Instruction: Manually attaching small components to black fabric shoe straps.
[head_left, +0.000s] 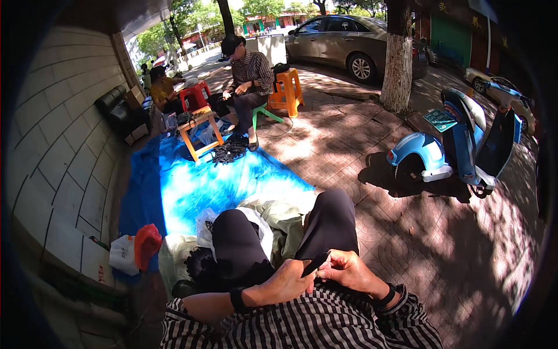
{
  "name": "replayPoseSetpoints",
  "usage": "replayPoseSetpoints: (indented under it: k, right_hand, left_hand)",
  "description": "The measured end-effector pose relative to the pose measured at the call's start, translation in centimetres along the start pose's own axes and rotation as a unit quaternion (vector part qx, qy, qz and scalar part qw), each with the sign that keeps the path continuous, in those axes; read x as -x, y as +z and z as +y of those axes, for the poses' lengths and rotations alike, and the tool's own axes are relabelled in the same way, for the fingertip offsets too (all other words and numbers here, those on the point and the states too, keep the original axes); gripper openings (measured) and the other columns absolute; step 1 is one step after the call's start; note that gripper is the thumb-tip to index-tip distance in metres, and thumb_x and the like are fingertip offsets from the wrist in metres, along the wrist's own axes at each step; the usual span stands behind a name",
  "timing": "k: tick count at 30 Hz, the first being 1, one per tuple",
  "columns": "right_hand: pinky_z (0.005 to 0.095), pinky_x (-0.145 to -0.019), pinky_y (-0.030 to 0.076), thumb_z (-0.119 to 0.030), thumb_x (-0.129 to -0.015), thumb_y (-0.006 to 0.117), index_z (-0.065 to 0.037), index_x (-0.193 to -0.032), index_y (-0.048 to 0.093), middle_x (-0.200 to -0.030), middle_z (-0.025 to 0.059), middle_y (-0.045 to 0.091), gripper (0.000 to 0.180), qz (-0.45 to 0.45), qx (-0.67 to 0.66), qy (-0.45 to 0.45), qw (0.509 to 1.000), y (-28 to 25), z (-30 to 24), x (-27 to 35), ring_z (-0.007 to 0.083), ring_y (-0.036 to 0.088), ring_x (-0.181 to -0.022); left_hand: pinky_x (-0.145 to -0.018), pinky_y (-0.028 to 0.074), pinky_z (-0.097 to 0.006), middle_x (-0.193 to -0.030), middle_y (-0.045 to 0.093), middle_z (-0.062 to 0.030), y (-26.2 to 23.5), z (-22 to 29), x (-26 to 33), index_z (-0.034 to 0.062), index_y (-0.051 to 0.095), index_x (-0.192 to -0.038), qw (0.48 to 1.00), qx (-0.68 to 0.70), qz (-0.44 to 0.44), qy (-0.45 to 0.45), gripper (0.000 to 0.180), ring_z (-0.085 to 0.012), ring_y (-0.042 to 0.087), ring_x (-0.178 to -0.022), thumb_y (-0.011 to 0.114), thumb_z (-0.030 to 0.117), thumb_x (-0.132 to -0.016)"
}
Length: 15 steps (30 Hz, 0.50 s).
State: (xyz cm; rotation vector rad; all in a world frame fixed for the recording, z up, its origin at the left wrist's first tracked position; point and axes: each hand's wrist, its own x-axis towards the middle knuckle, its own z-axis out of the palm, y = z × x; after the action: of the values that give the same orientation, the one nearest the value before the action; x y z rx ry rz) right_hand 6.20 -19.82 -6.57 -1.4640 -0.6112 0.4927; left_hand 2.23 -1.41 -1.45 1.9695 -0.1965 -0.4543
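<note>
Just above my lap, my left hand [286, 282] is closed round a slim black strip-like piece [314, 264]. Its upper end sticks out past my fingers, tilted up to the right; its exact kind I cannot make out. My right hand [350, 271] meets the left one there, thumb and fingers pinched against the piece. Whether a second small part sits between those fingertips is hidden. Beside my left knee lies a heap of black pieces [200, 263], next to a clear plastic bag [206, 224].
A blue sheet [192, 180] covers the ground ahead, with a wooden stool [200, 132] and black pieces [228, 151] on it. Two people sit beyond. White and red bags [147, 245] rest by the left wall. A blue scooter [459, 142] stands right, near a tree trunk [397, 75].
</note>
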Motion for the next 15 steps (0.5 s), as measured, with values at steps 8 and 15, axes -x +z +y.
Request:
replayPoseSetpoints:
  k: [8,15]
  right_hand:
    - [0.0173,-0.063,0.04,-0.009,-0.087,0.059,-0.002,-0.088,0.059,-0.074,-0.005,0.055,0.008,-0.049,-0.107,0.035,0.992,-0.5,0.5,-0.2,0.0018,0.048,-0.068]
    - [0.0172,-0.057,0.035,-0.006,-0.085,0.062,-0.002,-0.084,0.057,-0.071,-0.0076,0.049,0.007,-0.002,-0.03,-0.015,0.999,0.4,0.3,0.2,0.0006,0.041,-0.066]
  left_hand:
    - [-0.041,0.035,-0.026,-0.044,0.045,-0.0009,-1.0,-0.9,-0.5,0.0028,0.059,-0.059,0.999,0.017,-0.026,-0.028,0.04,-0.0091,0.043,-0.04,0.046,0.026,-0.089]
    - [-0.045,0.038,-0.026,-0.049,0.05,-0.0019,-1.3,-0.7,-0.3,0.0034,0.056,-0.061,0.999,-0.001,-0.031,-0.004,0.036,-0.0086,0.047,-0.045,0.047,0.026,-0.087]
